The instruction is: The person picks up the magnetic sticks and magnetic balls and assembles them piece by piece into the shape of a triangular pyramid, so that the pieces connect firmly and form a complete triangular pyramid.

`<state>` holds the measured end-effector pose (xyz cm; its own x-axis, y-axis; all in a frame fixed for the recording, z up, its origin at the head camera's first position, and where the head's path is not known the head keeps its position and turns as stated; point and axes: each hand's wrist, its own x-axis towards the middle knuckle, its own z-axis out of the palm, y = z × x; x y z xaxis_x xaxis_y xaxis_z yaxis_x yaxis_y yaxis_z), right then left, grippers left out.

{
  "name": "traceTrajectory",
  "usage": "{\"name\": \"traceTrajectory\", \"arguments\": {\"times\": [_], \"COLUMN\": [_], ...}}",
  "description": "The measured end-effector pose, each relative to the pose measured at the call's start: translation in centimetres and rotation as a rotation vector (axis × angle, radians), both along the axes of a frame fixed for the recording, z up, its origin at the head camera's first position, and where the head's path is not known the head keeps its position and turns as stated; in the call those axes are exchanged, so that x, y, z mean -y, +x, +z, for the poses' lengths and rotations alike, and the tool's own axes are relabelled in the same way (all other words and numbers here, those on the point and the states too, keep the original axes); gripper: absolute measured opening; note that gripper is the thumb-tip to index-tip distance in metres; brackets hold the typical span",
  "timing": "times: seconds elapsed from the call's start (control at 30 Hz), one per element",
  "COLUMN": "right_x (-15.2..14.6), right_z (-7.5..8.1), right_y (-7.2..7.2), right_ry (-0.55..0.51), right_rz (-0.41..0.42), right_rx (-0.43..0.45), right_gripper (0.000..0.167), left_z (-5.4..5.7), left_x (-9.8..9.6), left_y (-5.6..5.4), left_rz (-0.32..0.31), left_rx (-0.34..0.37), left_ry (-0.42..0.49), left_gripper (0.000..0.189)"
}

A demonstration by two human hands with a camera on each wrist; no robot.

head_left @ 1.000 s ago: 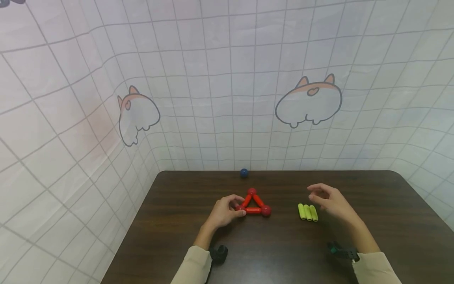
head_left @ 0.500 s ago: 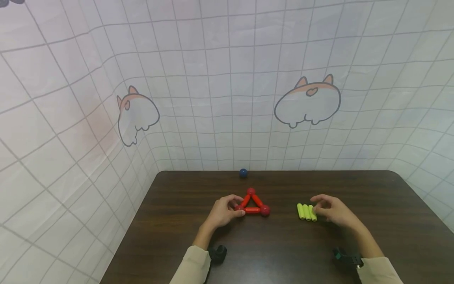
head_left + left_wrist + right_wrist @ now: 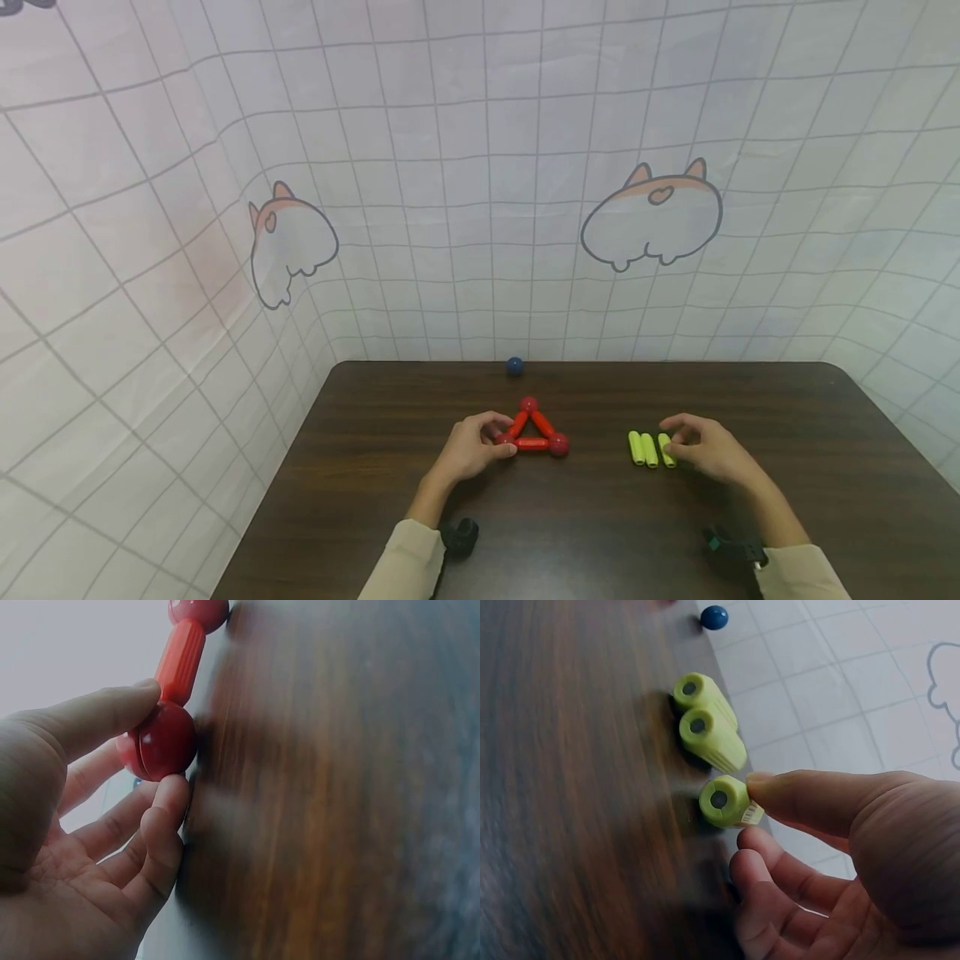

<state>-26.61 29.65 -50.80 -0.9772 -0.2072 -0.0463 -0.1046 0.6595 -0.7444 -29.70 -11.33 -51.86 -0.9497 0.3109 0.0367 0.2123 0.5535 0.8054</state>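
Observation:
A triangle of red magnetic rods [image 3: 533,444] and dark red balls [image 3: 558,445] lies flat on the table. My left hand [image 3: 471,448] holds its near-left corner ball [image 3: 166,742] between thumb and fingers. Over to the right, my right hand [image 3: 708,450] pinches a yellow-green magnetic rod [image 3: 724,801], thumb on one side and fingertips on the other. Round dark end discs show on the yellow-green rods in the right wrist view. Two more such rods [image 3: 642,448] lie side by side, a small gap to the left of the pinched one.
At the far edge of the dark wooden table [image 3: 585,533] sits a blue ball [image 3: 514,366]. Behind the table hangs a white grid-patterned cloth [image 3: 450,208] with cartoon drawings. Both wrists wear dark straps with devices.
My right hand came down to the yellow-green rods and took the rightmost one, drawing it slightly right, apart from the other two. The left hand has stayed on the triangle's corner ball.

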Motion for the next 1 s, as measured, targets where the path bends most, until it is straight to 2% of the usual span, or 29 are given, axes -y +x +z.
{"name": "traceTrajectory", "arguments": {"times": [0.2,0.47,0.6,0.83,1.0], "right_x": [-0.3,0.2,-0.1,-0.3,-0.3], "right_z": [0.0,0.3,0.4,0.6,1.0], "right_y": [0.2,0.4,0.5,0.4,0.2], "right_ry": [0.009,0.096,0.102,0.026,-0.065], "right_rz": [-0.021,-0.045,-0.046,-0.029,0.008], "right_rx": [0.02,-0.007,-0.004,-0.029,-0.091], "right_gripper": [0.04,0.044,0.045,0.04,0.039], "left_z": [0.0,0.1,0.0,0.0,-0.1], "left_x": [0.1,0.1,0.1,0.1,0.1], "left_y": [0.1,0.0,0.0,0.0,0.0], "left_rz": [0.004,0.006,0.005,0.004,0.006], "left_rx": [0.004,0.007,0.01,0.011,0.014], "left_ry": [-0.002,0.001,0.004,0.008,0.01], "left_gripper": [0.038,0.039,0.039,0.039,0.038]}}
